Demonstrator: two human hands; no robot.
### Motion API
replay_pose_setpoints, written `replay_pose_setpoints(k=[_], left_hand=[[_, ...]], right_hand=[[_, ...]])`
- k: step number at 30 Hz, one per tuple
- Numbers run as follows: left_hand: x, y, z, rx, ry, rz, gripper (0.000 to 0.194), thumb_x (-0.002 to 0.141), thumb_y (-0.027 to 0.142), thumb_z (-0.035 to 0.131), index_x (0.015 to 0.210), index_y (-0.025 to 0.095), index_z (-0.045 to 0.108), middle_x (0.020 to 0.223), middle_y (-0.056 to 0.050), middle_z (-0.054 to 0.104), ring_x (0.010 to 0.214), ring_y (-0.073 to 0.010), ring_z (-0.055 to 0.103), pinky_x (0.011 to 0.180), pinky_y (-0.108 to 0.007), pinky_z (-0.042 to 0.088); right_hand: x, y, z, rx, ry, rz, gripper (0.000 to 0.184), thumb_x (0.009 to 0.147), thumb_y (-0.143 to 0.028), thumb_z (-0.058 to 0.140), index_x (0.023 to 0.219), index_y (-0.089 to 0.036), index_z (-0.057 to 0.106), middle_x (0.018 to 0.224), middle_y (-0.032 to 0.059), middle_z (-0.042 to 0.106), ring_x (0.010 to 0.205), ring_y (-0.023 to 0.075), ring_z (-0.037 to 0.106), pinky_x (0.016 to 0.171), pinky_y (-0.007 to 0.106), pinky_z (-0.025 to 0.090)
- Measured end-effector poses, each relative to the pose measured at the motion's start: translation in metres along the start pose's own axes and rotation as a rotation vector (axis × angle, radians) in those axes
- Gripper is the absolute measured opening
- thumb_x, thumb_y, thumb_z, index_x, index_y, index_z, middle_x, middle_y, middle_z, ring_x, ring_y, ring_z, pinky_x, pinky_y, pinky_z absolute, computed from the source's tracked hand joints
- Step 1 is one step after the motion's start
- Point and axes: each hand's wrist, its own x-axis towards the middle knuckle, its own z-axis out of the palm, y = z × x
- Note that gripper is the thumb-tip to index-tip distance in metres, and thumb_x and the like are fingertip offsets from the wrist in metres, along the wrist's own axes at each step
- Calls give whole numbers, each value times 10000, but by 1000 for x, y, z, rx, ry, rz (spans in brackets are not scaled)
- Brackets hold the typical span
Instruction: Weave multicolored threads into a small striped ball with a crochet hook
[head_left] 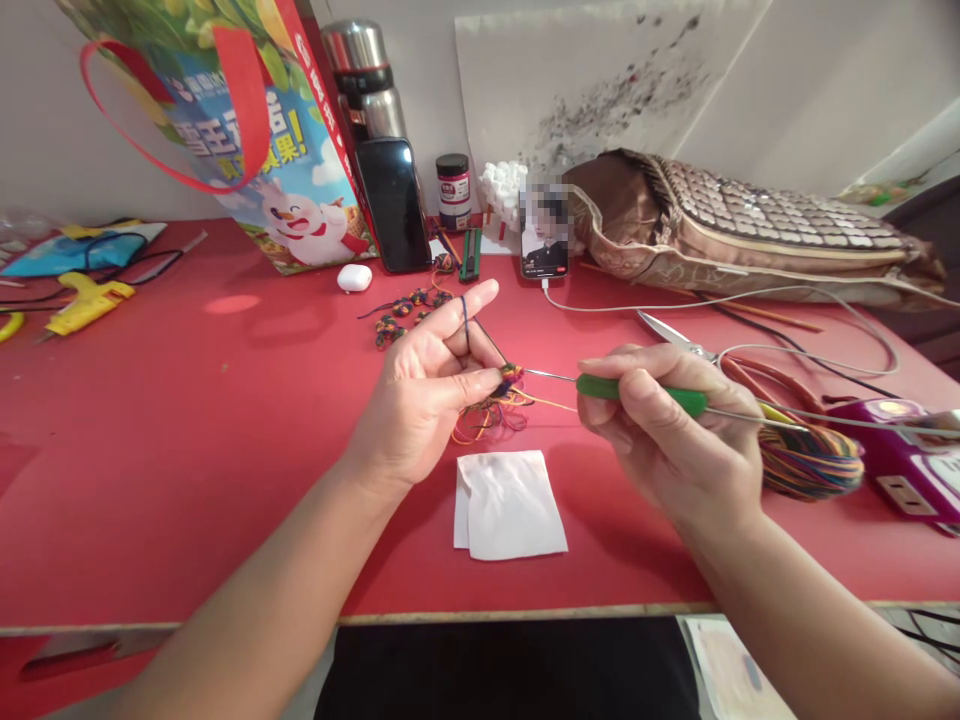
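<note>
Working at a red table (225, 480), the person has a small yarn piece (512, 374) up between both hands, beyond a folded tissue (514, 505). Left hand (420, 390): thumb pressing the piece against bent fingers, index finger raised and stretched out, a dark strand (465, 322) looped around it. Right hand (675, 420): fingers curled about the green handle of a hook (598, 387), thumb on top, metal shaft aimed left at the piece. Tip hidden in the yarn; cannot tell whether it has caught anything.

Step in hand, judged from this: a crochet stitch partway made, hook at the work, strand ready on the finger. Next move seems to call for passing the hook tip round the dark strand and drawing it through, left pinch firm, index finger giving out yarn a little at a time. Likely trouble: the strand slipping off the hook or splitting, the piece being so small.

Loose thread ends (491, 425) lie tangled beneath the piece, a yellow one running toward the right hand. Ball of mixed yarn (814, 470) sits just beside that hand. Beyond the left hand, a curved row of knotted yarn bits (405, 310), apparently similar work
</note>
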Motion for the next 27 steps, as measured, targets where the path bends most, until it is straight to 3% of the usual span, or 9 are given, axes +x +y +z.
replay_pose_setpoints(k=[9,14,19,24,27], left_hand=[[0,0,0,-49,-44,-64,564,710,105,959,1250,193,820,780,11,723,705,-118,620,648,-237,506],[-2,-10,10,33,-30,36,629,715,120,978,1303,248,795,813,22,717,745,-138,631,678,-270,526],[-6,-20,17,75,50,118,649,767,164,950,1376,274,752,847,29,732,759,-132,648,667,-268,531],[-6,-20,16,110,45,165,605,804,198,933,1374,279,750,977,3,797,805,-139,683,738,-297,587],[-4,-19,16,111,52,160,637,765,188,964,1357,276,749,946,12,811,807,-139,701,740,-291,592]], right_hand=[[5,1,-6,75,-41,91,196,866,-448,975,894,-262,920,610,3,675,501,95,532,419,218,329],[6,6,-3,204,-84,188,174,884,-424,955,931,-263,911,614,-19,682,441,64,409,463,254,389],[4,9,8,319,-26,248,170,866,-398,964,936,-257,901,684,-20,710,465,52,421,488,242,395],[4,8,11,318,17,267,150,854,-374,958,926,-259,894,678,-22,709,468,58,412,484,245,394],[5,9,10,279,16,270,103,891,-361,911,921,-266,886,680,-20,707,466,73,425,480,259,413]])
